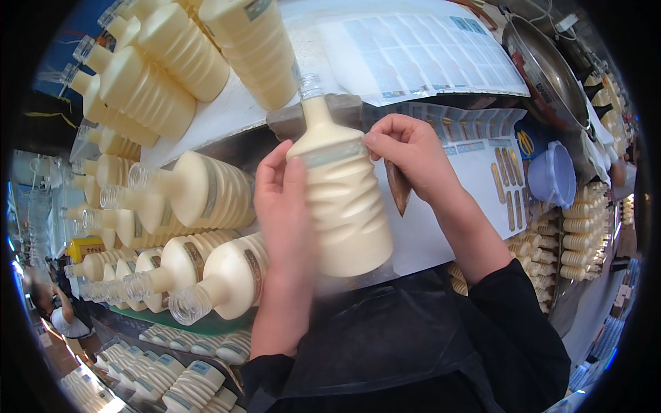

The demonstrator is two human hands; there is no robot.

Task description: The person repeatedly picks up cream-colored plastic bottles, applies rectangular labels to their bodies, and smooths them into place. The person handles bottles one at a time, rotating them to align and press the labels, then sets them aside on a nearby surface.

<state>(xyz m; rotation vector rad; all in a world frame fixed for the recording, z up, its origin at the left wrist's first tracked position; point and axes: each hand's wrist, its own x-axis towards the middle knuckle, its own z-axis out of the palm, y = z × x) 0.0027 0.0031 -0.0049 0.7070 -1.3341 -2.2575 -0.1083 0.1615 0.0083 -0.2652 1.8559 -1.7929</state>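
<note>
A cream bottle (344,213) with a clear threaded neck and wavy ribbed sides lies in front of me, neck pointing away. My left hand (284,189) grips its left side, thumb on top near the shoulder; the hand is slightly blurred. Across the shoulder runs a pale grey-green label strip (335,154). At the strip's right end, my right hand (405,148) has thumb and forefinger pinched together against the bottle. A brown pointed flat tool (397,187) is tucked under that hand's other fingers. The bottle's neck end rests over a grey-brown block (284,122).
Similar cream bottles (213,189) lie stacked to the left; others (155,89) stand at the back left. A label sheet (420,51) lies at the back, another with gold strips (475,148) on the right. Beyond are a lavender bucket (551,175) and a metal pan (547,69).
</note>
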